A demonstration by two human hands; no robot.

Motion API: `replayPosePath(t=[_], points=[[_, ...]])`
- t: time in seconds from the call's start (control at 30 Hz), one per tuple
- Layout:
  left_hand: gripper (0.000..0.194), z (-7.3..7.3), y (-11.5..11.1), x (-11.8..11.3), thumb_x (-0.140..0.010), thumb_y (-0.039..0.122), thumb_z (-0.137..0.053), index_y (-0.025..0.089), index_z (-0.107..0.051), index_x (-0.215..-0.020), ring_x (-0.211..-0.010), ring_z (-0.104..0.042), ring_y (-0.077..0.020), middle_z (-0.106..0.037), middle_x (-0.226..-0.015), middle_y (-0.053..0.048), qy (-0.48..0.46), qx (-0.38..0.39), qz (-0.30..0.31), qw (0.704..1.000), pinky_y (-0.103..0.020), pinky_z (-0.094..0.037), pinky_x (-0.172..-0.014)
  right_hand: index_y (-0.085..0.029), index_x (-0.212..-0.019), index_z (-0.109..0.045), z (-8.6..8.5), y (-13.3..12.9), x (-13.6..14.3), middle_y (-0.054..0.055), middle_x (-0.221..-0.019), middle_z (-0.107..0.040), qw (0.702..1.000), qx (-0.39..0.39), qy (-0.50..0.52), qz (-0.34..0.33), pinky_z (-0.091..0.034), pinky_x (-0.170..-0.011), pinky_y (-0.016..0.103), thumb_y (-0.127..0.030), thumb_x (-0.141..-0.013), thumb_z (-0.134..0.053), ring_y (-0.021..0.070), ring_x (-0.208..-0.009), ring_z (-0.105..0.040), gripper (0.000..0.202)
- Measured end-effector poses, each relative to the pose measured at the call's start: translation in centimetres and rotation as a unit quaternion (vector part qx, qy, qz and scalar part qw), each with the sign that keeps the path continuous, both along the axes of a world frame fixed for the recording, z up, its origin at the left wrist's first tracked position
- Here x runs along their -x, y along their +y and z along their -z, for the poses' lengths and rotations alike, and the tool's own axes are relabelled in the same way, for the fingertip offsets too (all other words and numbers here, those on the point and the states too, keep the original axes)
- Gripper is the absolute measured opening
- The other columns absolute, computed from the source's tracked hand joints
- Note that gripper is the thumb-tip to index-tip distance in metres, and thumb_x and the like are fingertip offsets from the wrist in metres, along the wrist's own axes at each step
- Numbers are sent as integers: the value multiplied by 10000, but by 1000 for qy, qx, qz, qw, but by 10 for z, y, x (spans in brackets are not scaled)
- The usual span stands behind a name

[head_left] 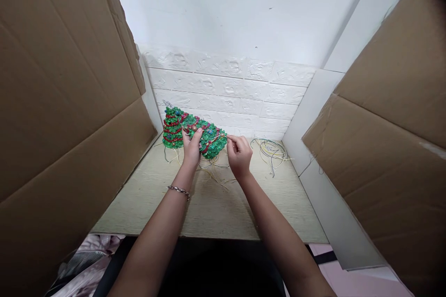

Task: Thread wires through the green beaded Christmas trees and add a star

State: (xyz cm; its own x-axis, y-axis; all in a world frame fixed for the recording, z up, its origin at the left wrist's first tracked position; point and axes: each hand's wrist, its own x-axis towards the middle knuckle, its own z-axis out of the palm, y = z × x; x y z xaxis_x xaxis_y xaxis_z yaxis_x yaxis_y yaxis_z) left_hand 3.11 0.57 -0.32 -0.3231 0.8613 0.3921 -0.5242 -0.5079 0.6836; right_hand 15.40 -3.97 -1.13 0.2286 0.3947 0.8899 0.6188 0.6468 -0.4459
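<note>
My left hand (193,146) is wrapped round a small green Christmas tree ornament (216,141) with glittery leaves, red garland and coloured baubles. The ornament lies tilted above the table, its wide end toward the right. With thumb and forefinger together, my right hand (239,153) pinches at that right end, where a thin yellowish strand (220,137) runs to the fingertips. Just left of my left hand, a second green Christmas tree ornament (171,130) stands upright with red garland and a silvery top. Loose thin strands (214,176) lie under the hands.
A loose coil of yellow and dark green strands (275,151) rests on the pale wooden table (223,213) at the right. Cardboard panels flank both sides, the left cardboard (69,79) and the right cardboard (390,116). A white brick-pattern wall (230,86) closes off the back.
</note>
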Motion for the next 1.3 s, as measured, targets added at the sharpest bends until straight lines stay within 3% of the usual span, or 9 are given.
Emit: replayPosePath(t=[0.23, 0.4, 0.77, 1.1, 1.3], points=[[454, 5, 3, 2, -619, 387, -742, 231, -503, -972, -858, -564, -142, -550, -961, -29, 25, -3, -12, 1000, -276, -475, -795, -145, -877, -603, 1, -2, -2, 45, -806, -629, 999, 30, -33, -28, -440, -605, 212, -189, -857, -421, 104, -681, -562, 189], [453, 9, 6, 4, -623, 389, -736, 215, -514, -977, -887, -567, -149, -560, -941, -31, 63, -7, -32, 997, -266, -471, -805, -193, -943, -643, 2, -3, -6, 27, -900, -673, 995, 72, -53, -52, -464, -712, 231, -265, -885, -454, 119, -798, -611, 211], [464, 14, 6, 1, -612, 388, -736, 207, -522, -982, -845, -570, -149, -564, -924, -32, 89, 5, -28, 996, -268, -480, -759, -167, -885, -641, -1, -4, -6, 45, -795, -611, 997, 54, -49, -38, -439, -640, 234, -225, -879, -431, 113, -714, -541, 218], [464, 14, 8, 1, -621, 385, -733, 216, -521, -997, -904, -569, -155, -570, -976, -38, 86, -12, -22, 996, -276, -466, -811, -163, -749, -686, -4, -3, -4, 39, -726, -619, 982, 107, 106, -115, -436, -607, 235, -318, -772, -590, 122, -700, -556, 184], [454, 14, 8, 1, -605, 380, -742, 215, -533, -973, -859, -572, -149, -569, -930, -27, 90, -3, -23, 996, -263, -473, -768, -132, -743, -645, -3, -1, -3, 55, -774, -637, 940, 177, 222, -188, -457, -617, 228, -347, -706, -599, 127, -727, -567, 223]])
